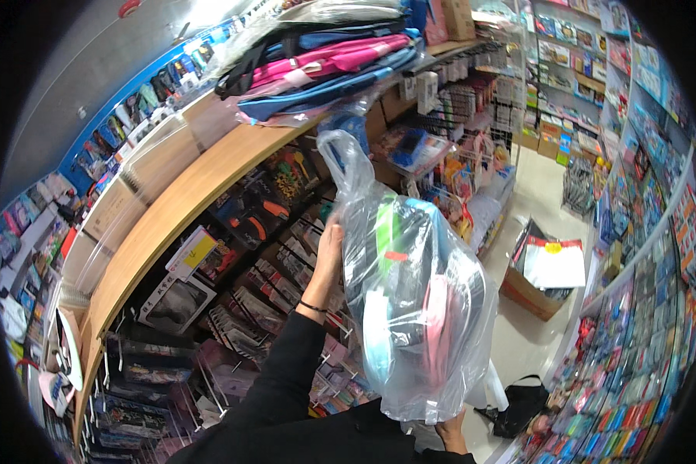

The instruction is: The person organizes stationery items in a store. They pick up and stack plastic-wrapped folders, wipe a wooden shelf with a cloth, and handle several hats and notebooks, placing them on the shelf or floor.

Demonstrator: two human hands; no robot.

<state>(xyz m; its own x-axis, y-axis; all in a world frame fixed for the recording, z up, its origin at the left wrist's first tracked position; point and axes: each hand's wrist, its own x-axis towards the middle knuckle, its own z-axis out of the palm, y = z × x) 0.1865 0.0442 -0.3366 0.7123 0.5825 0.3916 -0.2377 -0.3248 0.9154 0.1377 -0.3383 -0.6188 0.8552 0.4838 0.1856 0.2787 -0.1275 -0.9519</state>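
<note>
A clear plastic bag [406,371], its neck twisted into a loop at the top, is up in front of my chest. Through the film I see several curved items with green, blue, pale blue and pink bands; their exact kind is unclear. My left hand [332,246] holds the bag's upper left side, its fingers mostly hidden behind the plastic. At the lower right end, my right hand [452,428] is against the bag's underside, and the bag covers its fingers. A thin dark band circles my left wrist.
A curved wooden shelf top [203,156] carries a stack of plastic-wrapped coloured bags [330,64]. Hooks with packaged goods [290,249] hang below it. On the aisle floor stand an open cardboard box [533,290] and a black bag [519,403]. Stocked shelves [626,348] line the right.
</note>
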